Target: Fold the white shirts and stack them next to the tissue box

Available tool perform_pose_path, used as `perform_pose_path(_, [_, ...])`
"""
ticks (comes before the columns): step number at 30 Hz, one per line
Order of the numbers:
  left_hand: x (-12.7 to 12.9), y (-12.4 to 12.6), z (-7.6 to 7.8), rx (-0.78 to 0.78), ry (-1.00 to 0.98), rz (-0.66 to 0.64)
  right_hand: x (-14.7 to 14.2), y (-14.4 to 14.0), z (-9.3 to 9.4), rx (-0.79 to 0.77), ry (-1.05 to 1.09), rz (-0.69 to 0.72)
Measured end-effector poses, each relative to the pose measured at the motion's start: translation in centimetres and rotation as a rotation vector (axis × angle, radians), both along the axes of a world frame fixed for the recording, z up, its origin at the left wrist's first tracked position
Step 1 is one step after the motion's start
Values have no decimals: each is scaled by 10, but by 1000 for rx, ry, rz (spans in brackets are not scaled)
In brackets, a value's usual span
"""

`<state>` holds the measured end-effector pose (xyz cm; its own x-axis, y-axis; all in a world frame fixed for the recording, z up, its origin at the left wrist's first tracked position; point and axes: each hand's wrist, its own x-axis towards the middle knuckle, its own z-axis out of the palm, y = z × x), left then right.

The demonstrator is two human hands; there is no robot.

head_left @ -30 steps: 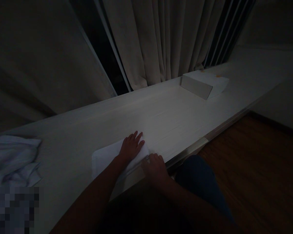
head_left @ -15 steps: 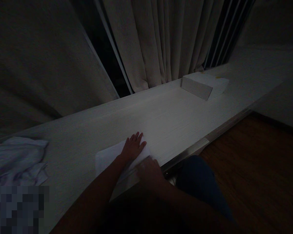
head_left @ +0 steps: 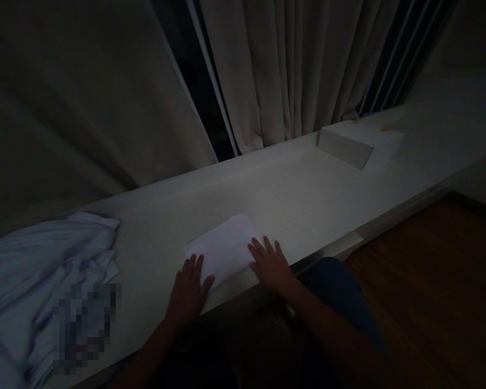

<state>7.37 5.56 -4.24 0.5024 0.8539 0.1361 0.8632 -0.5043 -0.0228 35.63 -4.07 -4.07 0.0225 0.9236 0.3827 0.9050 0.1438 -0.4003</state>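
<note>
The scene was very dim. At the far left of the frame, a heap of crumpled pale cloth (head_left: 44,270) lay on the long white counter (head_left: 308,200), spreading from the middle left edge down toward the lower left corner, with a blurred patch over its lower part. Moving right, my left hand (head_left: 188,289) rested just below the centre of the frame, palm down and fingers spread flat, gripping nothing; its fingertips touched the near left corner of a folded white cloth (head_left: 224,248). That folded cloth lay flat on the counter close to its front edge, a little left of the frame's centre, a neat rectangle turned at a slight angle. Just to its right, my right hand (head_left: 271,265) was also open and flat, fingers pointing away from me, pressing on the cloth's near right edge without holding it. Below both hands, my forearms ran down into the dark lower part of the frame, and my knee in dark trousers (head_left: 332,292) showed right of centre under the counter's edge. Behind the counter, heavy pale curtains (head_left: 291,70) hung across the upper half of the frame, with a dark gap between them. In the upper right, a white box (head_left: 356,143) stood on the counter, well apart from my hands. A dark wooden floor (head_left: 429,286) filled the lower right.
</note>
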Motion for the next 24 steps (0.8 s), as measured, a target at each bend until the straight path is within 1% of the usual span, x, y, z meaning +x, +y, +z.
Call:
perform_pose_path(3, [-8,-9,-7,25,-16,-7,-1,-7,-2,-4,-20,11])
perform_pose_path(8, [-12,-19,-7,57,-17,-16,1,-22,6,-47,-71,22])
perform_pose_path(11, [-22,-36,-9,100,-2,-47,1,-35,9,-39,-103,49])
perform_pose_path(14, [-32,-58,-12,147,1,-119,-1,-49,11,-33,-126,84])
perform_pose_path(17, [-39,-73,-14,155,-10,-176,0,-58,14,-15,-95,93])
perform_pose_path(19, [-42,-77,-14,144,-20,-187,3,-57,15,24,-7,64])
perform_pose_path(20, [-43,-79,-12,144,-29,-186,7,-55,15,52,57,27])
perform_pose_path(24, [-37,-86,0,182,-59,-193,22,-43,12,151,335,-224])
